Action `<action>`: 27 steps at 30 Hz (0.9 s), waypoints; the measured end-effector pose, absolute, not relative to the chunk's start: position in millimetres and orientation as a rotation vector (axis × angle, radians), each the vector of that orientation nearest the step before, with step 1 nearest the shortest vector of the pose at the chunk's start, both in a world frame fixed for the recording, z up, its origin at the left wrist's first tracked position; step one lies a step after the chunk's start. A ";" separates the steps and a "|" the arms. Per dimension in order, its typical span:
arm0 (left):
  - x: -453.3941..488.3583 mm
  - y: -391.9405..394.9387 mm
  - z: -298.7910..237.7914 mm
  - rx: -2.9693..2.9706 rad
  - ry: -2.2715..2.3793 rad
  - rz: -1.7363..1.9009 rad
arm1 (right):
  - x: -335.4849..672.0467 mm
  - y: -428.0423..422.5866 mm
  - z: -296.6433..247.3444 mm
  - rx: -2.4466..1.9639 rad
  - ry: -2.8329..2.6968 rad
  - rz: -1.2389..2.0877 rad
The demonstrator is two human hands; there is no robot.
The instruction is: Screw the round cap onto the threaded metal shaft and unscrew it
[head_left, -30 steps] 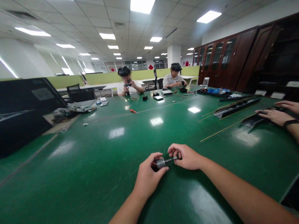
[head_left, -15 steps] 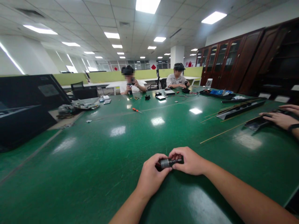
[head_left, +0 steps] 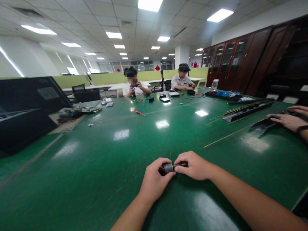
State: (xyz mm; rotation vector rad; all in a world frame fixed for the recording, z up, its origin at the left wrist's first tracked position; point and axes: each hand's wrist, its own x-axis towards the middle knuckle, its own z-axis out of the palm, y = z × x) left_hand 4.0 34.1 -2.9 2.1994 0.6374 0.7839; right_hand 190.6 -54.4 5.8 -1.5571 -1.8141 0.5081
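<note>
Close above the green tabletop (head_left: 101, 179), both hands meet on a small grey-and-black cylinder (head_left: 168, 167) that looks like a small motor. My left hand (head_left: 154, 179) wraps its thick grey body, thumb below and fingers over the top. My right hand (head_left: 193, 165) pinches the thinner dark part at the right end. The fingers of both hands hide part of the piece, so its exact kind is hard to make out.
An orange screwdriver (head_left: 139, 113) lies mid-table. At the right, a co-worker's hands (head_left: 287, 121) rest on a dark channel-like part near thin rods (head_left: 226, 138). Two people sit across. Loose parts (head_left: 79, 109) and a large black panel (head_left: 26, 109) stand left.
My right thumb and fingers have shifted slightly left along the thin end, closer to the grey body. The left hand keeps its hold; the view has shifted a little.
</note>
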 end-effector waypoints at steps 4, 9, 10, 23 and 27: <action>4.2 34.1 -2.8 2.202 0.625 0.782 | 191.3 -55.7 7.7 -1.548 -1.794 0.488; 3.3 32.8 -3.4 2.202 0.633 0.787 | 191.9 -54.0 6.2 -1.511 -1.871 0.472; 3.2 32.4 -3.5 2.204 0.633 0.796 | 192.1 -53.5 6.0 -1.508 -1.879 0.476; 3.2 31.5 -4.9 2.213 0.681 0.841 | 196.2 -54.7 8.2 -1.518 -1.939 0.397; 3.6 30.5 -3.4 2.213 0.685 0.844 | 196.5 -54.9 9.3 -1.525 -1.948 0.402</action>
